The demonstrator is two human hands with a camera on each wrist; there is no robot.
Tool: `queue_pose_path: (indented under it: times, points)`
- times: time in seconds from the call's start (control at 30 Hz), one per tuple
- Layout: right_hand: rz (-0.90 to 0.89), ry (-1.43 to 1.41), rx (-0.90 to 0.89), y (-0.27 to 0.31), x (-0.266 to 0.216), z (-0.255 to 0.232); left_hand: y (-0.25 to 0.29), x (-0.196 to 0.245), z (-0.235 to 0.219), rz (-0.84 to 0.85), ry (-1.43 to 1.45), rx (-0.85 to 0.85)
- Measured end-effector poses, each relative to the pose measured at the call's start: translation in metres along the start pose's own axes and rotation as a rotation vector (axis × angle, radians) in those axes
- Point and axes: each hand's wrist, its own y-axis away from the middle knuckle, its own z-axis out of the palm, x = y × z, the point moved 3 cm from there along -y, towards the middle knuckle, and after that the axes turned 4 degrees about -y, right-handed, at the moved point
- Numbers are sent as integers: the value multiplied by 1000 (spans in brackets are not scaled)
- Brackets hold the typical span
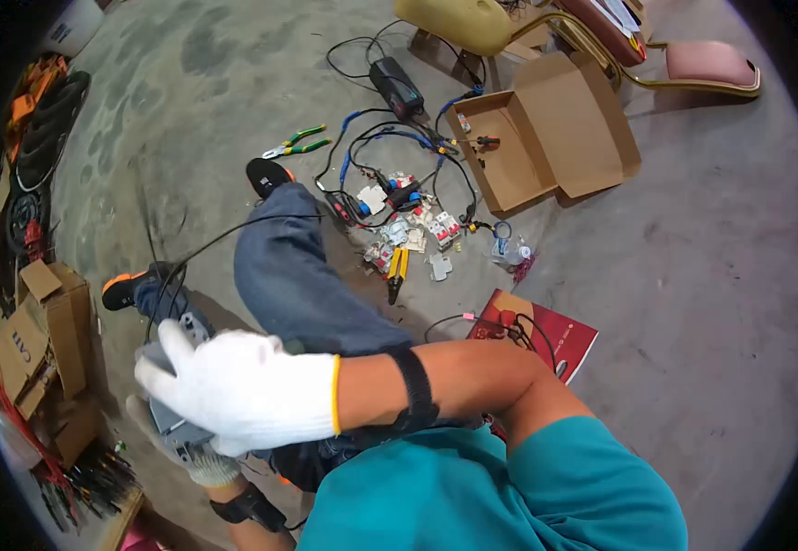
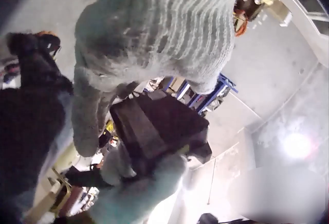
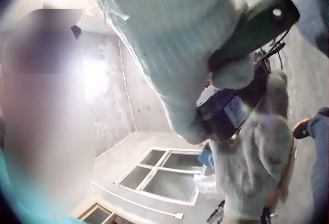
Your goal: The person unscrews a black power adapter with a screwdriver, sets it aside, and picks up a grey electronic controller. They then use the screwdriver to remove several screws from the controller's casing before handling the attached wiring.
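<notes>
Both hands wear white knit gloves and work close together in front of the left leg. My left hand [image 1: 208, 466] grips a grey box-shaped device [image 1: 181, 424] from below. In the left wrist view the box [image 2: 159, 126] looks dark, with a lighter band across it. My right hand [image 1: 252, 390] lies over the device. In the right wrist view that hand [image 3: 169, 44] grips a dark green handle [image 3: 262, 26] with a hole at its end; the tool's tip is hidden. A black cable [image 1: 224, 237] leads away from the device.
Green-handled pliers [image 1: 298, 142], a yellow-handled tool [image 1: 399, 273] and several circuit breakers [image 1: 443, 228] lie on the floor. Behind them are a looped cable harness [image 1: 348, 151] and an open cardboard box [image 1: 518, 188]. A red booklet [image 1: 578, 342] lies right. Cartons [image 1: 64, 321] stand left.
</notes>
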Motion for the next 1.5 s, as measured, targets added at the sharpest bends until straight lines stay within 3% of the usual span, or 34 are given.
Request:
queue_pose_path:
  times: [0.07, 0.2, 0.27, 0.3, 0.33, 0.37, 0.4, 0.43, 0.47, 0.67, 0.83, 0.9, 1.5]
  points:
    - [-7, 23, -2, -5, 8, 13, 0, -4, 11, 27, -11, 129]
    - [-28, -87, -64, 1, 17, -7, 7, -4, 2, 89, -31, 336]
    - [173, -300, -107, 9, 31, -31, 10, -2, -37, 153, -88, 323]
    - [271, -332, -29, 13, 42, -39, 12, -6, -40, 380, -527, 666]
    - [354, -373, 28, 18, 54, -41, 13, -4, -38, 161, -182, 408]
    - [339, -377, 139, 26, 65, -42, 19, -12, -47, 396, -659, 742]
    - [334, -383, 250, 31, 74, -43, 5, -9, 27, 25, -255, 32]
    - [467, -411, 168, 33, 71, -50, -2, -17, 58, -18, 7, -40]
    - [614, -414, 95, 35, 67, -55, -4, -15, 52, -52, -18, -89]
    - [567, -500, -166, 41, 45, -29, 1, -19, 69, -13, 61, -122]
    - [582, -527, -180, 42, 33, -19, 19, -12, 68, 8, 150, -106]
    - [556, -524, -179, 43, 26, -16, 26, -12, 62, -76, 136, -200]
    - [439, -420, -197, 38, -14, 6, 58, -5, 31, 29, 269, -231]
